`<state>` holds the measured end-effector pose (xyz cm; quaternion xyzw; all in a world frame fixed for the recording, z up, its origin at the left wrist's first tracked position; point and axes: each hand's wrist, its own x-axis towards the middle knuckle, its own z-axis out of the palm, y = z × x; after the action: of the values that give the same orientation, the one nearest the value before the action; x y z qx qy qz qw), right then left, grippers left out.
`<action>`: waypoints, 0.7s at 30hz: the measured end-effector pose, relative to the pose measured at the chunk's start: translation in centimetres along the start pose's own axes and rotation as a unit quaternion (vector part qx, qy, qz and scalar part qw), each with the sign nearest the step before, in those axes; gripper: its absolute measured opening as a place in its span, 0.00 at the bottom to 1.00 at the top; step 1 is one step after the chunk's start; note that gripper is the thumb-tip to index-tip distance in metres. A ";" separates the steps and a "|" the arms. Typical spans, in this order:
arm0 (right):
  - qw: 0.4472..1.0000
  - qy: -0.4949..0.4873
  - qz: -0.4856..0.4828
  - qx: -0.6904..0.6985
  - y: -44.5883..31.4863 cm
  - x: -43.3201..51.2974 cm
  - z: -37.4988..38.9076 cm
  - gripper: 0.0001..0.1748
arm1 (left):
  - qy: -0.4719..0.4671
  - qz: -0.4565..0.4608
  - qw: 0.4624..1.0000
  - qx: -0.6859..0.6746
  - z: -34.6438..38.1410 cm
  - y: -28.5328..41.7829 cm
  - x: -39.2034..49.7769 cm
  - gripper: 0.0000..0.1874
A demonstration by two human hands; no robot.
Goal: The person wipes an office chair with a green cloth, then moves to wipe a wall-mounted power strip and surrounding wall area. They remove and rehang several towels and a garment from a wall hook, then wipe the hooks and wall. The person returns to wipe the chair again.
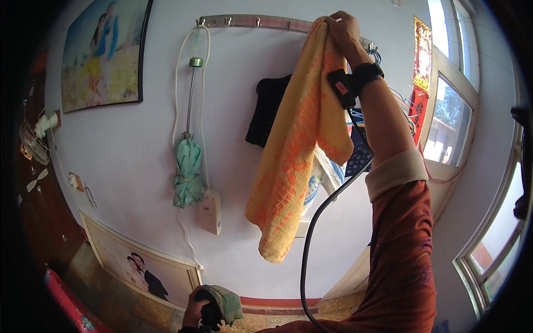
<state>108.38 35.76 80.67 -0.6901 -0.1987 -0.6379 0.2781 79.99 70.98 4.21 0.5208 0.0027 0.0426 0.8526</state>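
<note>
High on the wall, my right hand grips the top of a yellow towel with orange patterning. The towel hangs down in folds in front of a metal hook rail; whether it sits over a hook is hidden by the hand. Low in the view, my left hand holds a bundled green and black cloth. Behind the yellow towel hang a black cloth item and a white and blue towel, both partly covered.
A folded green umbrella and a white-corded power strip hang from the rail's left end. Several hangers crowd its right end. A framed picture leans against the wall below. A black cable runs from my right wrist.
</note>
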 end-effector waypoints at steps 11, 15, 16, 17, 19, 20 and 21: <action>0.965 -0.042 -0.089 0.241 -5.5 -9.1 -11.6 0.16 | -0.003 0.025 0.998 0.057 1.6 0.7 0.4 0.25; 0.985 0.016 -0.120 0.125 -4.9 -12.4 -18.0 0.16 | -0.009 0.016 0.998 0.066 2.4 1.0 1.1 0.24; 0.991 0.025 -0.067 0.117 -4.3 -12.6 -19.0 0.16 | -0.017 0.013 0.998 0.059 2.8 1.2 1.3 0.24; 0.992 0.030 -0.041 0.114 -3.7 -12.6 -19.8 0.16 | -0.020 0.008 0.998 0.054 3.2 1.4 1.5 0.24; 0.990 0.030 -0.005 0.138 -2.5 -12.3 -20.6 0.15 | -0.024 -0.008 0.999 0.026 4.2 1.9 1.6 0.23; 0.991 0.032 0.019 0.131 -2.0 -12.0 -21.0 0.15 | -0.022 -0.015 0.999 0.019 4.8 2.1 1.6 0.23; 0.990 0.031 0.051 0.127 -1.7 -11.8 -21.4 0.15 | -0.014 -0.029 0.999 0.010 5.3 2.3 1.6 0.23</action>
<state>89.55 24.36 69.87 -0.6385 -0.2338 -0.6136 0.4014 81.64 67.40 8.71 0.5298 0.0063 0.0101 0.8480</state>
